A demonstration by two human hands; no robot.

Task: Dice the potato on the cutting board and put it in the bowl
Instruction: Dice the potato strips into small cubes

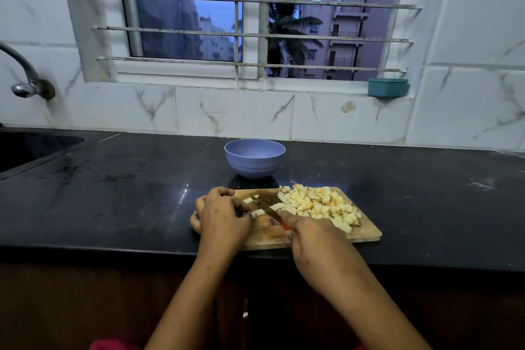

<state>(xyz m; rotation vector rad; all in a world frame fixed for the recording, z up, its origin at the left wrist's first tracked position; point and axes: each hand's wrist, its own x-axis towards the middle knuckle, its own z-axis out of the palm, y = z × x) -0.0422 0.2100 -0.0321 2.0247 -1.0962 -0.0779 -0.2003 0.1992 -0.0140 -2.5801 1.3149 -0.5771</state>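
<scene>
gripping the knife (268, 207), right hand (309, 239) fingers (285, 215); left hand (224, 216) fingers (238, 202) curled, seemingly on a potato piece (259, 212).

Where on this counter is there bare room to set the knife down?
Bare black stone counter lies left of the wooden cutting board, toward the sink, and right of the board. The strip between board and lilac bowl is narrow. The board is crowded: diced potato, left hand, right hand gripping the red-handled knife.
</scene>
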